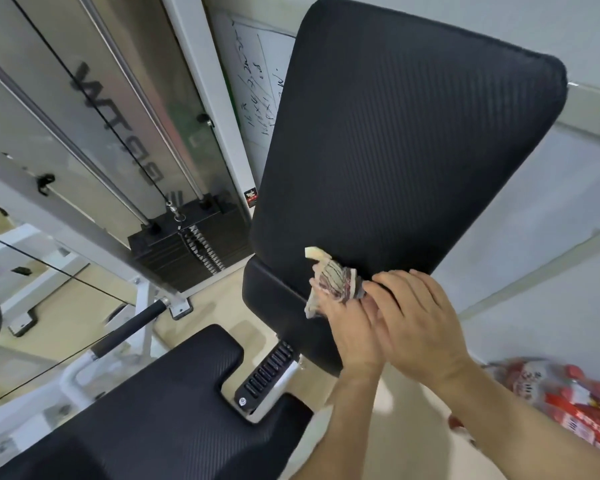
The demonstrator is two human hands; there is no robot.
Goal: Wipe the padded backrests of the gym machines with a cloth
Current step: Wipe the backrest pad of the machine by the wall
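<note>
The large black padded backrest point(406, 150) stands tilted in the middle of the view. Below it are a smaller black pad point(274, 299) and the black seat point(174, 393). A crumpled cloth point(333, 278), pale with dark reddish stripes, is pressed against the backrest's lower edge. My left hand point(347, 327) is closed around the cloth from below. My right hand point(420, 317) lies flat across the left hand, its fingers stretched out to the backrest's bottom edge beside the cloth. Part of the cloth is hidden under both hands.
A weight stack point(187, 247) with cable and guide rods stands at the left in a white frame. A padded handle bar point(132, 327) juts out near the seat. A whiteboard point(257, 84) leans on the wall behind. Red packaged goods point(568, 393) lie at the lower right.
</note>
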